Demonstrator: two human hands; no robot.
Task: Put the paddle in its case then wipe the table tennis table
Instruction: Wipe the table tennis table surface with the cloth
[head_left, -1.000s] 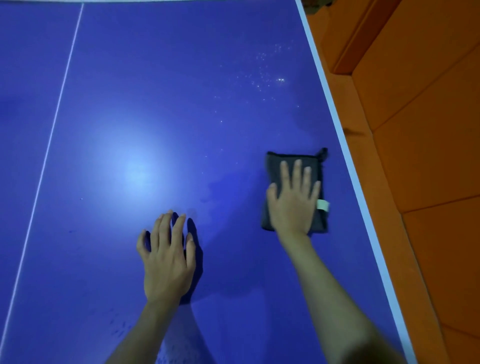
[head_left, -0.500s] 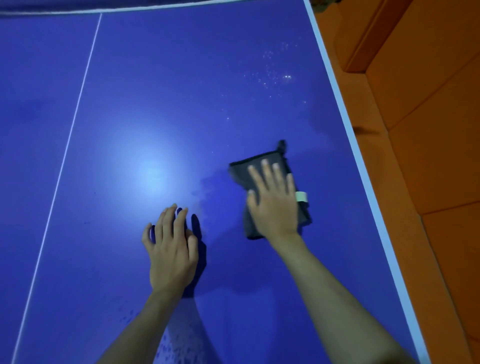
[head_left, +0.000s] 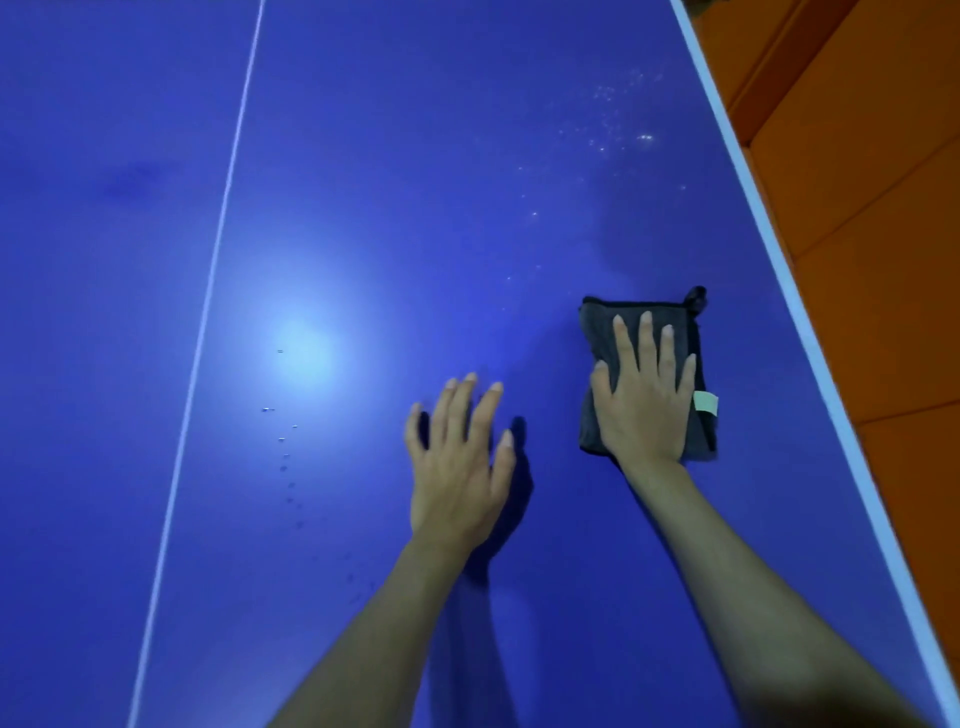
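Observation:
The blue table tennis table (head_left: 415, 182) fills the view, with a white centre line on the left. A folded dark grey cloth (head_left: 597, 322) with a small pale tag lies near the table's right edge. My right hand (head_left: 644, 395) presses flat on the cloth, fingers straight and pointing away from me. My left hand (head_left: 460, 467) rests flat on the bare table to the left of the cloth, fingers spread. Neither the paddle nor its case is in view.
Small water droplets (head_left: 618, 124) speckle the table ahead of the cloth, and a few more lie left of my left hand. The white table edge (head_left: 769, 239) runs along the right side. Beyond it lies an orange floor (head_left: 883, 208).
My right hand slid the cloth left toward the table's middle and tilted it, then back right near the edge, where it now lies straight. My left hand stayed flat on the table.

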